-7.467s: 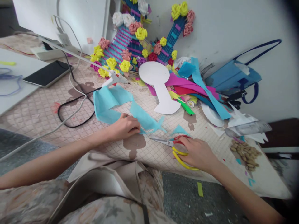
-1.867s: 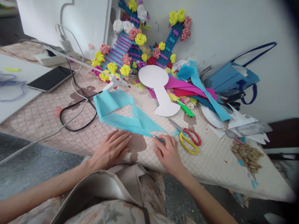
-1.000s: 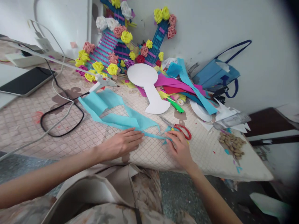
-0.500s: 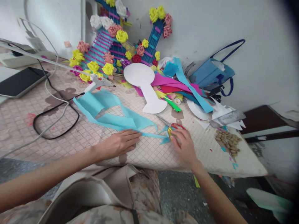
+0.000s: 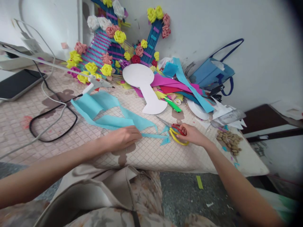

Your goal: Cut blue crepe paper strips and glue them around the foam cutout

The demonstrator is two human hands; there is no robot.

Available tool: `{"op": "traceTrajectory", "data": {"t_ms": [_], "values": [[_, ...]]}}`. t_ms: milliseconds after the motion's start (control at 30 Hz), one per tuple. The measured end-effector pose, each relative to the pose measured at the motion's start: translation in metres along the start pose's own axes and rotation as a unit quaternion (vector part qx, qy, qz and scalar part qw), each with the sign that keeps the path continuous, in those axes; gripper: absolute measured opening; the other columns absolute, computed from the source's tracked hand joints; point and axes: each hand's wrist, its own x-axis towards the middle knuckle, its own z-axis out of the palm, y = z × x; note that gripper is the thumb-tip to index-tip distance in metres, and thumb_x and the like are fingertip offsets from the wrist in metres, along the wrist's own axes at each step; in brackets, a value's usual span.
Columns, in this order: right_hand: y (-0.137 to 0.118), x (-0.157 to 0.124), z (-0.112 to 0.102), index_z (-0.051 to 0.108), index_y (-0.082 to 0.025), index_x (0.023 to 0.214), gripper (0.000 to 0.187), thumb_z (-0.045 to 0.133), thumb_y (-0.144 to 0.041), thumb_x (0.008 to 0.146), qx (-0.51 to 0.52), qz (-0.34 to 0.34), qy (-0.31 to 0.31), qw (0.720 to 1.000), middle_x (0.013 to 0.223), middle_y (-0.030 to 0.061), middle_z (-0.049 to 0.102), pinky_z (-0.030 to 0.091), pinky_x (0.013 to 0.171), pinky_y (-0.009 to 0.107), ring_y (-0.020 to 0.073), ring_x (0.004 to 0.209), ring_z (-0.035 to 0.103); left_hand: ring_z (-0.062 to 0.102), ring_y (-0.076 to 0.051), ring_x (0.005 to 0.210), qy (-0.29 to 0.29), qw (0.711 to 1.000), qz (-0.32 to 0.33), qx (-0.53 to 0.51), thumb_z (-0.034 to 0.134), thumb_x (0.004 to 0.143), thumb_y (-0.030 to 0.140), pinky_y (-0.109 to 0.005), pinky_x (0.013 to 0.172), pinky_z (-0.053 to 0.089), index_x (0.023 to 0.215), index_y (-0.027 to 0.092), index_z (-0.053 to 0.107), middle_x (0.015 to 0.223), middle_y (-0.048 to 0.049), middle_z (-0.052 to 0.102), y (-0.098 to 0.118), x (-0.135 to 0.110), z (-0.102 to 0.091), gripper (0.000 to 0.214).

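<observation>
A long sheet of light blue paper (image 5: 106,110) lies on the checked mat (image 5: 151,151). My left hand (image 5: 123,138) rests on its near edge, fingers curled and pinching the paper. My right hand (image 5: 193,135) is closed on the scissors (image 5: 175,134), which have one red and one yellow handle and blades pointing away to the left. A thin blue strip (image 5: 153,136) runs between the two hands.
A white glue gun (image 5: 98,84) with a black cord (image 5: 53,121) lies behind the blue paper. A white card cutout (image 5: 144,85), coloured paper scraps, paper-flower frames (image 5: 111,47) and a blue bag (image 5: 210,74) crowd the wall. Nuts (image 5: 228,138) sit right; a tablet (image 5: 16,83) left.
My right hand left the blue strip, moved right and closed on the scissors. My left hand slid onto the paper's edge and curled. The view has swung to the right.
</observation>
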Motion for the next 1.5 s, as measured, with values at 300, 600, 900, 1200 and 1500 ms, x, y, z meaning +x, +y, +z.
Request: {"op": "traceTrajectory", "data": {"t_ms": [300, 600, 900, 1200, 1500], "values": [[0.016, -0.024, -0.008, 0.049, -0.02, 0.108, 0.032, 0.053, -0.04, 0.084, 0.052, 0.003, -0.009, 0.999, 0.086, 0.0044, 0.067, 0.047, 0.06, 0.029, 0.0188, 0.073, 0.063, 0.06, -0.016, 0.084, -0.024, 0.989, -0.123, -0.079, 0.053, 0.081, 0.011, -0.025, 0.075, 0.047, 0.099, 0.015, 0.062, 0.095, -0.0048, 0.063, -0.013, 0.03, 0.005, 0.02], [-0.038, -0.067, 0.003, 0.052, -0.023, 0.113, 0.032, 0.052, -0.028, 0.082, -0.054, -0.064, 0.006, 0.997, 0.098, 0.0059, 0.069, 0.048, 0.062, 0.029, 0.0189, 0.074, 0.066, 0.059, -0.015, 0.083, -0.061, 0.976, -0.192, -0.08, 0.06, 0.076, 0.017, -0.023, 0.07, 0.044, 0.091, 0.018, 0.065, 0.096, -0.0031, 0.062, -0.01, 0.045, 0.008, 0.015], [-0.051, -0.068, 0.012, 0.056, -0.021, 0.105, 0.033, 0.058, -0.041, 0.08, -0.134, -0.096, 0.027, 0.986, 0.096, 0.0078, 0.067, 0.049, 0.073, 0.035, 0.0233, 0.084, 0.065, 0.057, -0.013, 0.066, -0.061, 0.961, -0.243, -0.114, 0.056, 0.075, 0.016, -0.021, 0.056, 0.038, 0.076, 0.017, 0.064, 0.073, 0.0001, 0.065, -0.005, 0.048, 0.004, 0.008], [-0.048, -0.065, 0.018, 0.053, -0.02, 0.106, 0.035, 0.055, -0.045, 0.081, -0.2, -0.064, 0.029, 0.977, 0.093, 0.0088, 0.067, 0.049, 0.07, 0.037, 0.0253, 0.082, 0.065, 0.058, -0.013, 0.066, -0.049, 0.959, -0.248, -0.127, 0.056, 0.077, 0.018, -0.022, 0.058, 0.038, 0.079, 0.017, 0.063, 0.075, 0.0004, 0.067, -0.009, 0.046, 0.007, 0.008], [-0.042, -0.052, 0.021, 0.055, -0.02, 0.104, 0.034, 0.056, -0.045, 0.08, -0.179, -0.093, 0.055, 0.978, 0.092, 0.0089, 0.068, 0.05, 0.073, 0.038, 0.0259, 0.084, 0.066, 0.058, -0.012, 0.065, -0.045, 0.958, -0.243, -0.145, 0.056, 0.078, 0.018, -0.021, 0.058, 0.04, 0.079, 0.016, 0.062, 0.072, 0.0005, 0.066, -0.011, 0.045, 0.008, 0.007]]}}
